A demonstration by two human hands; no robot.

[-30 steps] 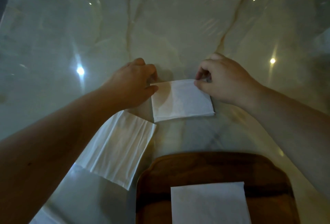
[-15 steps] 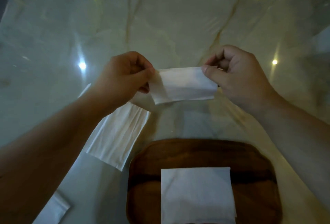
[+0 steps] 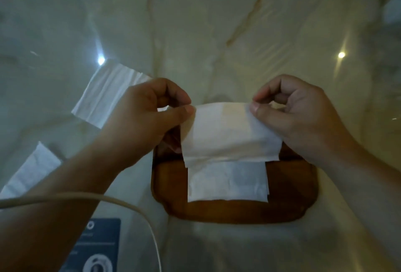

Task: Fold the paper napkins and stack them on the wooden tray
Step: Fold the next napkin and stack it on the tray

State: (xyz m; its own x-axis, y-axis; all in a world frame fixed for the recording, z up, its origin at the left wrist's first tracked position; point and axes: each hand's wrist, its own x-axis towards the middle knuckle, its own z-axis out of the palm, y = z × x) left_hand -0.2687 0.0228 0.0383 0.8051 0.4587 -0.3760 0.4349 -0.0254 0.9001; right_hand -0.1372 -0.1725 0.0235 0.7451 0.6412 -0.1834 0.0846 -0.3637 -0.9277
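Note:
A folded white napkin (image 3: 227, 132) hangs in the air above the far part of the wooden tray (image 3: 288, 195). My left hand (image 3: 143, 119) pinches its top left corner and my right hand (image 3: 297, 115) pinches its top right corner. On the tray lies another folded napkin (image 3: 227, 182), its far edge hidden under the one I hold. The tray is dark brown with rounded corners and sits on the marble table.
An unfolded napkin (image 3: 104, 93) lies on the marble to the left, partly behind my left hand. Another white napkin (image 3: 30, 172) lies further left and nearer. A pale cable (image 3: 121, 202) crosses my left forearm, with a dark blue printed card (image 3: 99, 248) below it.
Both hands lifted the folded napkin off the table and carried it toward me, over the tray. The view tilted down, so the tray now sits higher in the frame.

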